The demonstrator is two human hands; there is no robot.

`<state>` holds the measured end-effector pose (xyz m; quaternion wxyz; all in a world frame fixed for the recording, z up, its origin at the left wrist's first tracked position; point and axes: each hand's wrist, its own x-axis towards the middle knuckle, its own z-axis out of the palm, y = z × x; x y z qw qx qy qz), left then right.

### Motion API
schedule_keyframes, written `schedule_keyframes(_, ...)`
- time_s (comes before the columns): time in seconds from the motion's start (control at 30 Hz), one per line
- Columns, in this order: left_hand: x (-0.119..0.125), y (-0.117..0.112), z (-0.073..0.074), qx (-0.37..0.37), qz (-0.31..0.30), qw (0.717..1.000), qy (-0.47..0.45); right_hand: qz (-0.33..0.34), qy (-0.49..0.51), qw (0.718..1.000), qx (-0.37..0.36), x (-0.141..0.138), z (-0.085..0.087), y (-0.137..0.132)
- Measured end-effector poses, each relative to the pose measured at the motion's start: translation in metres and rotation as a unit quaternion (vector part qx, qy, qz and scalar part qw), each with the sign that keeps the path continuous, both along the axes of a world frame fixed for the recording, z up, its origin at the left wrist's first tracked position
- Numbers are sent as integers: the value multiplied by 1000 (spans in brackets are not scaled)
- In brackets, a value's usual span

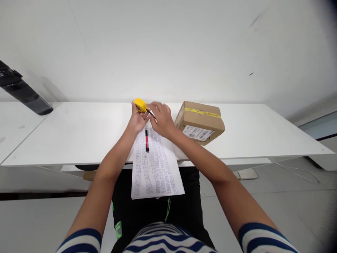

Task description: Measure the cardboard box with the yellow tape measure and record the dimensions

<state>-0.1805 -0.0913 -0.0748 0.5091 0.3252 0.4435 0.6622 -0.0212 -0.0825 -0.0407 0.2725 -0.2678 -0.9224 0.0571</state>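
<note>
My left hand (137,120) is closed round a yellow tape measure (139,104) held just above the white table (79,133). My right hand (160,117) sits beside it, fingers curled near the tape measure's black strap or tip; what it pinches is hard to make out. Beneath both hands lies a printed sheet of paper (154,165) that hangs over the table's front edge, with a red and black pen (146,140) resting on it. A brown cardboard box (200,121) with yellow tape and a white label stands just right of my right hand.
A dark cylindrical object (23,92) juts in at the far left above an adjoining white table. A white wall is behind the table. Cables and a flat plate lie on the floor at the right, under the table's edge.
</note>
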Motion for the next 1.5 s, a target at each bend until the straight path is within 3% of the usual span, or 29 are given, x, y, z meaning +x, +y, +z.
schedule_keyframes(0.1,-11,9,-13,-28,31,982,-186,82,-177,977,91,9,-30,2)
schedule_keyframes(0.17,-13,9,-16,-34,24,971,-234,126,-256,950,131,10,-48,7)
schedule_keyframes(0.27,-12,6,-17,-37,8,969,-245,169,-260,933,181,7,-67,15)
schedule_keyframes(0.37,-10,2,-17,-52,12,968,-245,209,-190,941,185,14,-75,21)
schedule_keyframes(0.5,-11,0,-15,-68,15,964,-256,111,20,988,101,47,-78,19)
schedule_keyframes(0.57,-11,-1,-12,-72,-4,959,-273,56,110,991,41,64,-78,16)
schedule_keyframes(0.7,-11,-11,0,-57,-74,942,-322,37,138,989,-40,85,-78,21)
schedule_keyframes(0.8,-7,-21,10,-52,-88,937,-333,11,180,976,-121,90,-80,30)
schedule_keyframes(0.9,-1,-28,13,-69,-98,942,-314,28,265,926,-269,90,-86,29)
schedule_keyframes(0.97,5,-27,11,-96,-129,944,-288,48,266,898,-347,86,-88,22)
schedule_keyframes(1.07,16,-23,3,-138,-171,950,-222,69,199,898,-387,80,-90,12)
schedule_keyframes(1.3,39,-19,-19,-88,-106,990,-18,42,157,886,-435,70,-84,11)
schedule_keyframes(1.5,40,-19,-22,-80,-101,991,36,29,161,886,-434,67,-84,9)
